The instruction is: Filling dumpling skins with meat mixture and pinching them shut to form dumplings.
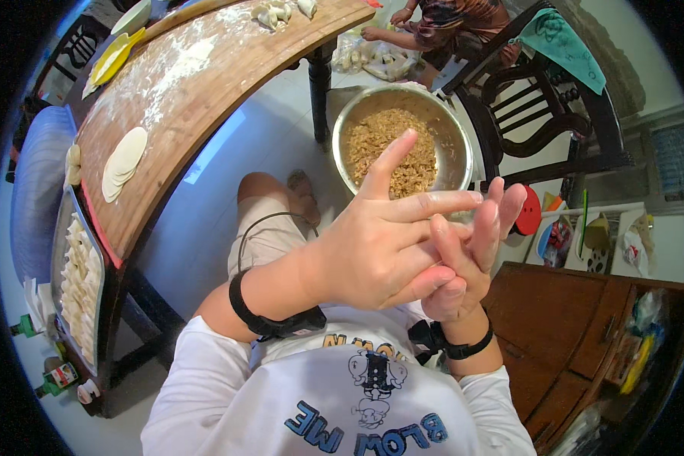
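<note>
My left hand [384, 239] and my right hand [475, 262] are pressed together in front of my chest, fingers crossing over each other. The left index finger points up and the middle finger reaches across the right hand. Both thumbs meet low between the palms, their tips close together. Whatever lies between the hands, if anything, is hidden by the fingers. Just beyond them, on the floor side, sits a steel bowl [340, 140] of brown minced filling [391, 129]. To the left, round dough wrappers [127, 158] overlap on a floured wooden board [148, 186].
A tray of shaped dumplings [80, 292] sits at the left, below the board. More dumplings [272, 14] lie on its far end, near a yellow dish [118, 59]. A dark wooden chair [539, 114], another person [460, 23] and a brown cabinet [555, 327] border the right.
</note>
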A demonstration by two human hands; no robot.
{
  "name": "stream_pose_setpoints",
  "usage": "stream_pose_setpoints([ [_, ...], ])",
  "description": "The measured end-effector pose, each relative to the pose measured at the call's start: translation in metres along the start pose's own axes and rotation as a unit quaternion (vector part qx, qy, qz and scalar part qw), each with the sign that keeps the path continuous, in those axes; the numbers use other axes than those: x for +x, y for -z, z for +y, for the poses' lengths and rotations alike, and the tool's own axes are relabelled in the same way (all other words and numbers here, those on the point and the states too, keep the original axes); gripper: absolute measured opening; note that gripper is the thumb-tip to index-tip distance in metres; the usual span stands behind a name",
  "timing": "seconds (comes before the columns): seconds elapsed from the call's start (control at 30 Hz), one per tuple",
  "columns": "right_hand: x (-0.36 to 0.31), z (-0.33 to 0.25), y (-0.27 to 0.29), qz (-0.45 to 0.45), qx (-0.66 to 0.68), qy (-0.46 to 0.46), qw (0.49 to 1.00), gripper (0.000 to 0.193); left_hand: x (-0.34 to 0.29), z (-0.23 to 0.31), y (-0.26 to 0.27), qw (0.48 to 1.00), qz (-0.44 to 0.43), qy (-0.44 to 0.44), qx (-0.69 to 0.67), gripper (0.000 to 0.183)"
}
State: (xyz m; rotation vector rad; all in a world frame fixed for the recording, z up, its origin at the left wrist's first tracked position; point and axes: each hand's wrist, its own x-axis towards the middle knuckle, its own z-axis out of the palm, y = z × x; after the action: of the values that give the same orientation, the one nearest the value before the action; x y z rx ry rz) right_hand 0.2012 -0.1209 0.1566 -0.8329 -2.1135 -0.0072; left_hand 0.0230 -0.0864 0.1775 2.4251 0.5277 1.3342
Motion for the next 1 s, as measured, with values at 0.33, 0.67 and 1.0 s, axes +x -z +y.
stream_pose_setpoints([
  [0.33,-0.002,0.001,-0.008,0.044,-0.01,0.03,0.999,0.058,-0.007,0.01,0.004,0.977,-0.163,0.025,0.136,0.044],
  [0.67,0.022,0.001,-0.011,0.023,0.028,-0.136,0.99,0.068,-0.02,-0.001,0.01,0.968,-0.07,0.175,-0.164,0.063],
  [1.0,0.024,0.0,-0.021,0.065,0.119,-0.13,0.982,0.037,-0.032,-0.017,0.014,0.942,-0.017,0.245,-0.228,0.037],
])
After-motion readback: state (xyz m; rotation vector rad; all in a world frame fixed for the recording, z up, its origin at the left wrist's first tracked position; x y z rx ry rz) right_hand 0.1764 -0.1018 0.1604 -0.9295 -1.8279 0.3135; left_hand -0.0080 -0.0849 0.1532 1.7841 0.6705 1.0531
